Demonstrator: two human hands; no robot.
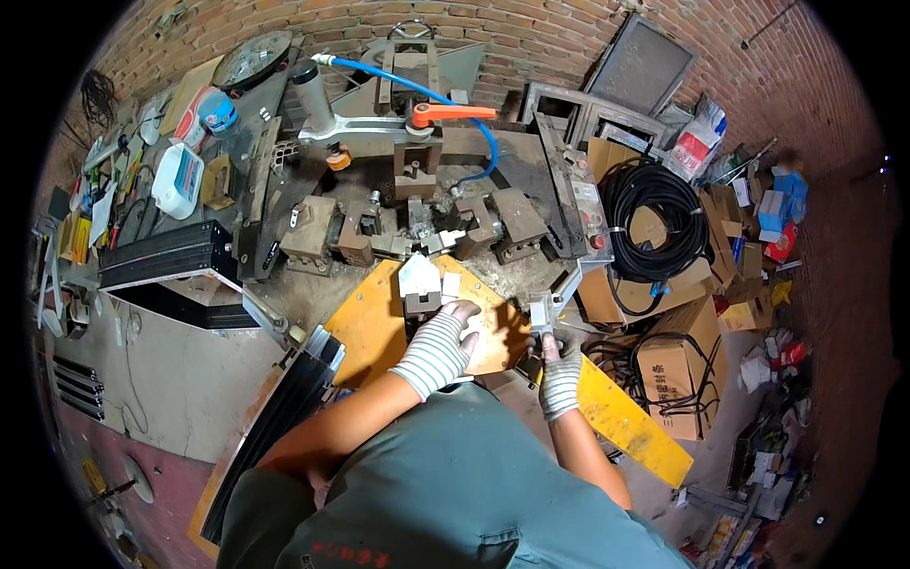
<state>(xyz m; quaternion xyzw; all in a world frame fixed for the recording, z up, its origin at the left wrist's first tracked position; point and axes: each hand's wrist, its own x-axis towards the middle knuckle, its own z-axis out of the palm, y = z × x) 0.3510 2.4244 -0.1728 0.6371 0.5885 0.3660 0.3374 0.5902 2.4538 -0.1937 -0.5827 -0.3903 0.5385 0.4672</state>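
One broad grey-brown metal machine (308, 232) stands beyond the hands, which are apart; a flat yellow panel (360, 308) lies beneath the left hand (438, 351), thumb and fingers parted; the right hand (561, 377) meets a small silver metal block (541, 313), grip unclear

The left forearm (332, 424) slants up and rightward, its wrist roughly straight. The left hand (437, 352), gloved, reaches forward with its back upward, thumb apart from the loosely bent fingers. The right forearm (590, 459) leans up and leftward. The right hand (560, 376), also gloved, points its thumb forward, its fingers partly hidden, their closure unclear
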